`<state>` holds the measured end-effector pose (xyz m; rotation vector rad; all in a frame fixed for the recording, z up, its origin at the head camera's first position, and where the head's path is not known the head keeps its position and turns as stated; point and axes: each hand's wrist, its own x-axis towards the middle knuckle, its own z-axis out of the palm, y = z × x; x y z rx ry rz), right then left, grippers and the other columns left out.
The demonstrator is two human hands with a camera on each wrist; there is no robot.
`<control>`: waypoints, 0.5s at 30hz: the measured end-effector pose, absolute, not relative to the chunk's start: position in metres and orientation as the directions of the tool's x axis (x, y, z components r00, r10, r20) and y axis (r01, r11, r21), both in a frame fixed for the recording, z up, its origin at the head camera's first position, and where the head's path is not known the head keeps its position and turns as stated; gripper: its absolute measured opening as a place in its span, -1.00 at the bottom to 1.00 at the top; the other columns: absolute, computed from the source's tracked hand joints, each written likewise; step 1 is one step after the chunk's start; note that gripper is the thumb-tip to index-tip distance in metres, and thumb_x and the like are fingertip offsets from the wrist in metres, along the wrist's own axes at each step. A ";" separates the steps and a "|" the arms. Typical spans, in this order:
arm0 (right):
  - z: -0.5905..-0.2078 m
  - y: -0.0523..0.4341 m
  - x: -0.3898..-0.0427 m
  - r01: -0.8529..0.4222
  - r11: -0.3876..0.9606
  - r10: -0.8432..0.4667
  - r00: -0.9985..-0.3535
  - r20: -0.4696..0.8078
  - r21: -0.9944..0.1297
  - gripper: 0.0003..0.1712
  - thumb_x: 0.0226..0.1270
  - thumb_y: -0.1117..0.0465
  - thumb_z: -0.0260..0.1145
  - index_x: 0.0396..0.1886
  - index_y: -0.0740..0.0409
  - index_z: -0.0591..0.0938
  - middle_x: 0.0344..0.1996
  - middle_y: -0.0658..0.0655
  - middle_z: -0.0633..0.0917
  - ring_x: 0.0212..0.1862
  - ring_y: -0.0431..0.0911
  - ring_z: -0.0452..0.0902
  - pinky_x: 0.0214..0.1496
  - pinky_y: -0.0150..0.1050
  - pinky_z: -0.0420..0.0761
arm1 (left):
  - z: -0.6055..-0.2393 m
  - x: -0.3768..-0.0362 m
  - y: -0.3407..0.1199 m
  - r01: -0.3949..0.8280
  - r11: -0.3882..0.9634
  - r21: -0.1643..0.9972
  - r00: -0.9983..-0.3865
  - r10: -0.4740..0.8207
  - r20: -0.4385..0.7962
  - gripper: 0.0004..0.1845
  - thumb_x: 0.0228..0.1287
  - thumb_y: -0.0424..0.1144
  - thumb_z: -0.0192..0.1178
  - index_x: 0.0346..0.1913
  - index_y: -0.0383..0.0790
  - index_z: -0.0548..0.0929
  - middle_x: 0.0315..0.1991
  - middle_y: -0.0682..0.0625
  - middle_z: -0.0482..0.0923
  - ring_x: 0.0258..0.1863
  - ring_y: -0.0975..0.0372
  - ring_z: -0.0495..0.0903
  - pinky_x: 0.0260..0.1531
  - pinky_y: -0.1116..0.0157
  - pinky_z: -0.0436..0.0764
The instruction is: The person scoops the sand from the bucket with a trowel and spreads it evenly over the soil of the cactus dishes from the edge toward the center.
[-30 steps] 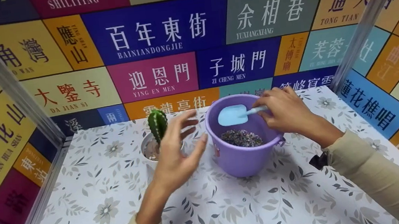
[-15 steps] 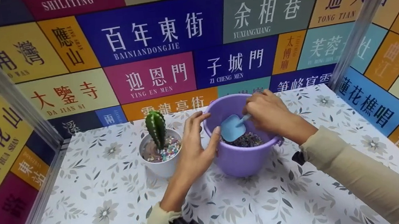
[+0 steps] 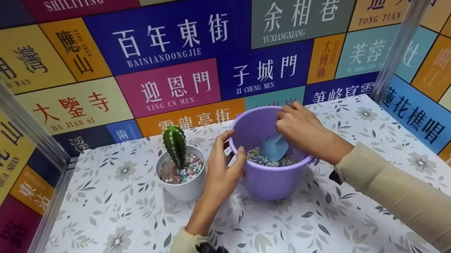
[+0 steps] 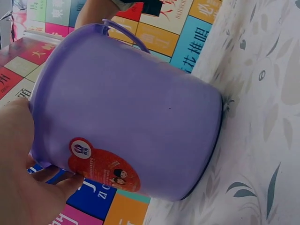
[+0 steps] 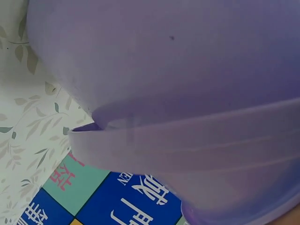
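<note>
Near the far edge of the white floral table (image 3: 297,233), the left hand (image 3: 220,169) curls round the rim of the round purple plastic bucket (image 3: 273,182), presumably steadying it, while the closed right hand (image 3: 302,129) holds the pale-blue plastic scoop (image 3: 273,148) against the mixed-colour gravel (image 3: 255,157).

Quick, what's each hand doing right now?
Left hand: holding the purple bucket at its rim.
Right hand: holding the blue scoop inside the bucket.

"How does the bucket (image 3: 274,183) look?"
"In my left hand (image 3: 221,167), smooth plastic, softly glossy. The scoop (image 3: 273,148) in my right hand (image 3: 303,129) looks plastic too."
"And the gravel (image 3: 258,161)?"
"Rough, grainy. My sleeves (image 3: 411,190) look matt cloth; the right-hand post (image 3: 415,12), shiny metal."
</note>
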<state>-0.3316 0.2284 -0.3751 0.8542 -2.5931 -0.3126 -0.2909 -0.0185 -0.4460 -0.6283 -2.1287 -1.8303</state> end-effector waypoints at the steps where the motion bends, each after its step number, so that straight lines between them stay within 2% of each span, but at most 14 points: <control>1: -0.375 0.228 -0.332 -0.525 0.785 -0.613 -0.736 0.289 0.327 -0.87 0.20 0.38 0.49 -0.51 0.13 0.76 -0.33 0.20 0.75 -0.12 0.16 0.58 0.07 0.07 0.47 | -0.447 -0.291 -0.018 0.489 0.105 0.866 -0.868 0.150 0.473 -0.44 0.54 -0.27 0.23 0.51 -0.27 0.43 0.53 -0.20 0.43 0.54 -0.04 0.49 0.41 0.16 0.61; 4: -0.376 0.228 -0.333 -0.540 0.785 -0.613 -0.747 0.257 0.304 -0.86 0.18 0.36 0.51 -0.53 0.12 0.75 -0.33 0.19 0.76 -0.12 0.15 0.58 0.03 0.06 0.45 | -0.448 -0.290 -0.018 0.494 0.100 0.864 -0.866 0.149 0.478 -0.45 0.56 -0.27 0.23 0.52 -0.26 0.43 0.54 -0.19 0.43 0.54 -0.04 0.49 0.41 0.17 0.61; 9: -0.376 0.227 -0.334 -0.558 0.794 -0.601 -0.780 0.173 0.241 -0.80 0.18 0.18 0.62 -0.53 0.12 0.77 -0.32 0.18 0.79 -0.13 0.15 0.59 0.03 0.08 0.46 | -0.448 -0.290 -0.018 0.496 0.098 0.863 -0.864 0.151 0.480 -0.44 0.56 -0.28 0.22 0.52 -0.27 0.42 0.54 -0.20 0.43 0.54 -0.04 0.50 0.40 0.19 0.62; 15: -0.375 0.225 -0.333 -0.550 0.791 -0.594 -0.795 0.124 0.267 -0.87 0.10 0.23 0.61 -0.44 0.17 0.79 -0.27 0.22 0.78 -0.09 0.16 0.60 0.09 0.10 0.48 | -0.447 -0.290 -0.020 0.491 0.105 0.865 -0.867 0.159 0.473 -0.44 0.57 -0.26 0.23 0.53 -0.23 0.42 0.55 -0.19 0.42 0.55 -0.01 0.48 0.41 0.16 0.62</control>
